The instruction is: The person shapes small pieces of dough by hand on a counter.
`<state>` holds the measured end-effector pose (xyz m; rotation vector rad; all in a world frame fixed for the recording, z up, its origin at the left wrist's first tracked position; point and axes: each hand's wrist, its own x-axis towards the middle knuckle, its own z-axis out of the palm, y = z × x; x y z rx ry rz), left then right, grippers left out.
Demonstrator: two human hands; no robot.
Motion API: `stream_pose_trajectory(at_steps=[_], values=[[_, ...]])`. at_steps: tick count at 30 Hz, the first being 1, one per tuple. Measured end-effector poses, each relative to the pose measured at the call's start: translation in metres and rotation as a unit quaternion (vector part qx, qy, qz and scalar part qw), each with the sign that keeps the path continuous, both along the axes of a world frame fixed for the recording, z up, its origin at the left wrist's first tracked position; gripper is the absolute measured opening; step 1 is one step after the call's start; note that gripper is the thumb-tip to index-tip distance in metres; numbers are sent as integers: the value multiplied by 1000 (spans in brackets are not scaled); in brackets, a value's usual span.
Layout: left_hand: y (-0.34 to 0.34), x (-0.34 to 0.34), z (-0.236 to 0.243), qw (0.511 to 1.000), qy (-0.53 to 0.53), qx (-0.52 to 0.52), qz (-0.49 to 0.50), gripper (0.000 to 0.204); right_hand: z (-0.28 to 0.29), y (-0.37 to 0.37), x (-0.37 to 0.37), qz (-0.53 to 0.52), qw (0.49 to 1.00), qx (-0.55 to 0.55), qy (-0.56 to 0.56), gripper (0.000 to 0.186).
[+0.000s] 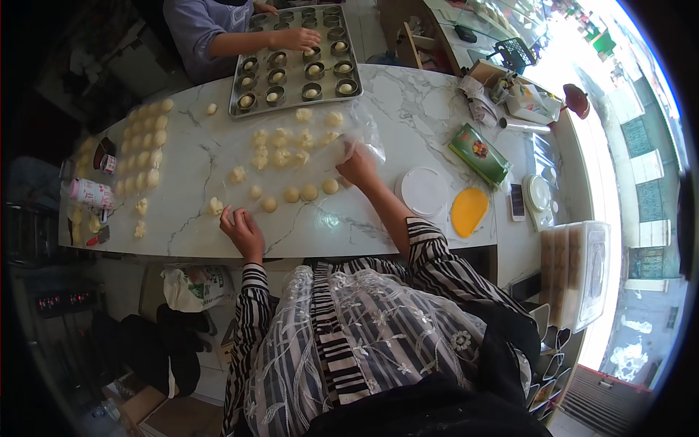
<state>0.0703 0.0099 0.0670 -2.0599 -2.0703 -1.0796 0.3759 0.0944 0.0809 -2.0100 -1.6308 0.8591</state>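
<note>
My right hand [357,164] is closed on the edge of a clear plastic sheet [371,138]. Under the sheet lie several lumpy pale filling pieces [282,156]. My left hand [242,230] rests near the table's front edge, fingers apart and holding nothing. Just beyond its fingertips sits a lumpy piece [216,205], apart from them. Between my hands runs a curved row of smooth round dough balls [291,194]. Further left, rows of dough balls [145,138] stand on the marble-patterned table [196,175]; one lone ball [212,108] lies near the tray.
Across the table, a co-worker's hand [300,39] reaches over a metal tray [240,114] of ring molds holding dough balls. To my right are a white round lid [422,192], a yellow scraper [470,212], a green package [479,154], a phone [517,202] and a scale [538,194].
</note>
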Motion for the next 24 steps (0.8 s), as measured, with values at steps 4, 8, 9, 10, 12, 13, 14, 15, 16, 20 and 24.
stream_pose_trajectory(at_steps=[4,8,9,10,12,13,14,15,16,20,24], values=[[1,0,0,1000,4,-5,3,18,-20,-10,-11,1,981,126,-146,48],[5,4,-1,1000,0,4,-3,12,-27,-13,7,-22,956,285,-65,35],[4,3,0,1000,2,3,-2,11,-21,-13,11,-19,956,285,-65,35],[3,2,-1,1000,3,2,-2,11,-15,-12,18,-33,967,242,-71,34],[2,0,0,1000,8,5,-3,11,-12,-3,40,-2,990,128,-52,40],[0,-3,1,1000,16,7,2,11,-15,-1,43,7,990,133,-49,40],[-1,-4,1,1000,18,11,14,11,-18,1,43,27,973,205,-102,39],[-1,-2,1,1000,14,2,8,10,-20,4,41,47,947,278,-152,39],[-4,-3,2,1000,11,-7,9,10,-24,7,37,65,945,286,-141,39],[-5,-2,8,1000,-2,-2,15,7,-65,26,43,99,946,298,-85,38],[10,16,8,1000,3,-4,-18,4,-127,43,87,27,952,289,101,28]])
